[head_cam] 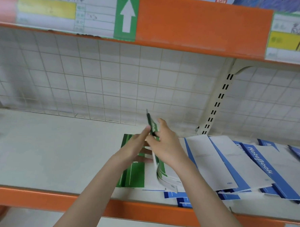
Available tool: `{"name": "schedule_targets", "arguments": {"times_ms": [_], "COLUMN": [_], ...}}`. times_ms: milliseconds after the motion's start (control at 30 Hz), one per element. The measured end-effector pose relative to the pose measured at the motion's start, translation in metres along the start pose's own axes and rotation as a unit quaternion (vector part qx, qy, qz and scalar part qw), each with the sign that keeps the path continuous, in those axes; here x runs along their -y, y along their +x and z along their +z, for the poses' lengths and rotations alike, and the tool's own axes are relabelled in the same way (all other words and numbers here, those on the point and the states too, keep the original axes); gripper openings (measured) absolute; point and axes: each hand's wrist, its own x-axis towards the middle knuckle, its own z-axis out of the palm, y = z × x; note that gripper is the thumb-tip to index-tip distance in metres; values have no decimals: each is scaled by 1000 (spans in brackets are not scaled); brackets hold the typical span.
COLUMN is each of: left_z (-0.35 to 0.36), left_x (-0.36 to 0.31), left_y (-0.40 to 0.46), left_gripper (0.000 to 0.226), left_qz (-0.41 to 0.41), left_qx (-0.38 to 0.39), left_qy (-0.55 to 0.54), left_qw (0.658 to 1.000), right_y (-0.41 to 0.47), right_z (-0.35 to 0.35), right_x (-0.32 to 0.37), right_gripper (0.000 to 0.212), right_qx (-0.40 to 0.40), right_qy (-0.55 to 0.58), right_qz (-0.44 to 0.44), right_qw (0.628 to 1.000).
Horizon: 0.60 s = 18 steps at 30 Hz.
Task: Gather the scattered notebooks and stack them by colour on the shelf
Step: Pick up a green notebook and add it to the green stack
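Two hands [158,143] holding green notebook [152,129] on edge, spine pointing backward

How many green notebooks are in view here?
2, maybe more hidden: one green notebook flat on the shelf, another upright between the left hand and right hand.

Cream shelf [55,151] w/ orange edge, green notebook [133,177] flat, blue notebooks [247,168] fanned at right

Two hands [154,145], several notebooks [213,162]
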Motion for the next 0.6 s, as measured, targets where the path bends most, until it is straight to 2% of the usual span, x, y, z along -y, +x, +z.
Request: {"name": "schedule_targets", "arguments": {"times_ms": [33,100,133,200,233,267,333,400,500,533,600], "left_z": [0,-6,-8,-9,-10,-12,-17,-24,-30,-31,-30], "left_x": [-3,-2,1,5,10,15,19,16,3,-2,-11], "left_y": [-1,2,2,1,1,1,0,-4,-12,-15,-18], "left_gripper": [63,64,57,37,31,29,31,35,38,37,27], "left_qz": [-36,-67,-76,-89,-91,-82,-43,18,114,142,191], "left_qx": [63,105,89,14,-26,-53,-81,-74,-66,-76,-93], "left_qy": [-67,-128,-136,-109,-102,-105,-132,-147,-135,-130,-124], "left_qw": [995,984,984,990,990,990,987,986,982,978,969], "right_y": [-1,-3,-1,0,1,2,6,10,12,13,13], "right_z": [3,7,7,3,0,-2,-9,-18,-23,-23,-22], "right_x": [1,-1,-5,-13,-19,-25,-40,-51,-50,-46,-38], "right_gripper": [62,60,61,61,56,49,41,52,69,62,25], "right_qx": [-7,16,53,149,165,144,16,-81,-78,-80,-103], "right_qy": [-28,-79,-67,46,99,126,84,53,211,287,392], "right_qz": [-16,-35,-21,50,80,96,98,94,144,156,149], "right_qw": [999,996,996,986,978,977,992,991,964,942,902]}}
